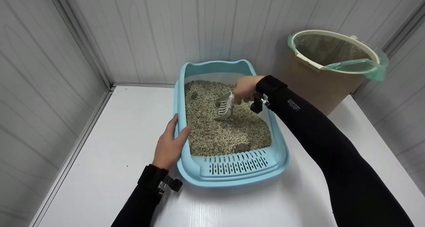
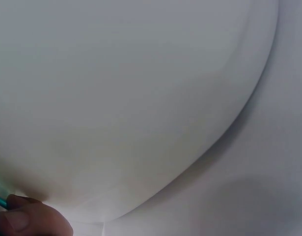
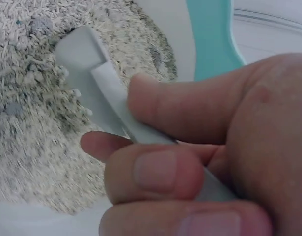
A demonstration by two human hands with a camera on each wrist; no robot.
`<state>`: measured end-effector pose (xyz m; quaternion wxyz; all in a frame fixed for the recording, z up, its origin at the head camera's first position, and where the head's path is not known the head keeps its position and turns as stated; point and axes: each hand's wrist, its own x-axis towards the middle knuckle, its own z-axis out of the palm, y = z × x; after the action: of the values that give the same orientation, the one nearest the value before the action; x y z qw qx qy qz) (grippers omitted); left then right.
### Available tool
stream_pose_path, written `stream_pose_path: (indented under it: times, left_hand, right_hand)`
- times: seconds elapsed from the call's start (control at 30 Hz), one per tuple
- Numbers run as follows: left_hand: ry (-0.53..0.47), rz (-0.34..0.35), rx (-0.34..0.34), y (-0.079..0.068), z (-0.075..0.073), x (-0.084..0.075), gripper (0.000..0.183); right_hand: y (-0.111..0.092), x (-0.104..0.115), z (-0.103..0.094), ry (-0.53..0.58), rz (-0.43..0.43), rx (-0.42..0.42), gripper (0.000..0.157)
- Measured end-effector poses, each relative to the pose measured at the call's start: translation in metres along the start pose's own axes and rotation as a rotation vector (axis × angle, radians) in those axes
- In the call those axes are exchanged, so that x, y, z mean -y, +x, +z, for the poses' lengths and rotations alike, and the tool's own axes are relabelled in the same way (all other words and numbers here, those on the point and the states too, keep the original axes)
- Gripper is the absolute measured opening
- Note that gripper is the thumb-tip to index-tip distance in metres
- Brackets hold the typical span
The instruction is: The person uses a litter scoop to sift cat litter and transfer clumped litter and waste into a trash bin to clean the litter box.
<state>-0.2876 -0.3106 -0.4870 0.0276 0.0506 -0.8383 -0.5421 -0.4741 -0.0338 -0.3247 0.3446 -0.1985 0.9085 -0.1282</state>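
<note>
The right hand (image 1: 245, 88) has its fingers curled round the handle of the slotted scoop (image 1: 225, 108), whose blade is down in the litter (image 1: 206, 130) near the middle of the blue tray (image 1: 225, 183). The left hand (image 1: 169, 149) steadies the tray at its left side, thumb over the rim and remaining fingers along the outer wall. The tray stands on the white tabletop (image 1: 126, 120) between the two arms, its far end near the back wall. Status: the work appears to be sifting of lumps, judged to be in progress and incomplete. One dark lump (image 1: 242, 148) lies at the near edge of the litter, just beside the perforated ledge; a smaller lump (image 1: 194, 95) lies toward the far left. Both are apart from the scoop and are judged outstanding. The bin (image 1: 318, 84), lined with a green bag (image 1: 377, 69), stands to the right; its bottom is hidden, so whether anything has been discarded cannot be told.
</note>
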Motion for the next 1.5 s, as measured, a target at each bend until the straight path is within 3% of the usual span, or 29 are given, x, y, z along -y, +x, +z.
stream_pose_path:
  times: [0.23,0.33,0.43,0.6,0.87,1.0,1.1,1.2,1.4,1.5]
  left_hand:
    - [-0.003,-0.002,0.006,0.001,0.0,-0.001,0.092]
    - [-0.003,0.002,0.01,0.002,0.001,-0.001,0.092]
    - [-0.004,0.002,0.013,0.002,0.002,-0.001,0.091]
    - [-0.008,0.005,0.018,0.003,0.0,0.0,0.091]
    - [0.005,0.016,0.005,0.004,-0.012,0.006,0.092]
    - [0.001,0.012,-0.003,0.004,-0.017,0.009,0.091]
    - [-0.007,0.007,-0.016,0.003,-0.019,0.01,0.091]
    - [-0.009,0.004,-0.008,0.003,-0.019,0.011,0.091]
    - [-0.003,0.012,-0.014,0.003,-0.019,0.009,0.091]
    - [-0.004,0.008,-0.01,0.003,-0.017,0.009,0.092]
  right_hand:
    - [0.007,0.012,0.008,-0.07,0.009,0.015,0.026]
    - [0.012,0.016,0.019,0.037,0.025,0.05,0.028]
    - [0.015,0.018,0.04,0.227,0.042,0.057,0.031]
    - [0.019,0.025,0.077,0.427,0.021,0.028,0.031]
    - [0.031,0.047,0.126,0.645,-0.001,-0.132,0.027]
    - [0.042,0.061,0.143,0.716,-0.015,-0.202,0.04]
    - [0.053,0.068,0.145,0.713,-0.022,-0.248,0.043]
    - [0.07,0.066,0.143,0.615,-0.016,-0.29,0.038]
    - [0.13,0.034,0.138,0.373,-0.045,-0.339,0.042]
    - [0.131,0.033,0.13,0.316,-0.058,-0.335,0.049]
